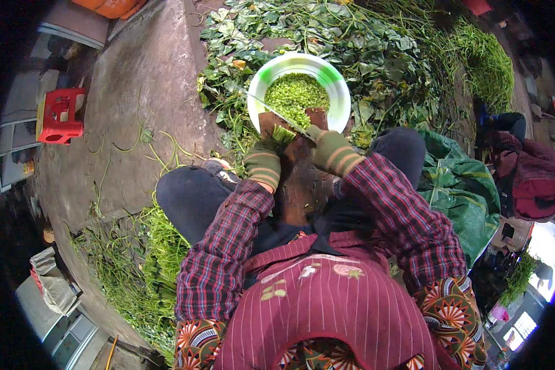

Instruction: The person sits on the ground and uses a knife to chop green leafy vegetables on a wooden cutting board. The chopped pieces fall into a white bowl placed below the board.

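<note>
A dark wooden board runs from the person's lap to a white and green plastic basin, its far end over the basin's near rim. My left hand, in a green striped glove, holds a bunch of green stems on the board. My right hand, gloved alike, grips a knife; its long thin blade points up and left across the stems and over the basin. Finely chopped green stems lie heaped in the basin. The knife's handle is hidden by the glove.
Leafy vines cover the ground around the basin. Piles of green stems lie at left and far right. A green tarpaulin sack rests by the right knee. A red plastic stool stands at left. Another person sits at far right.
</note>
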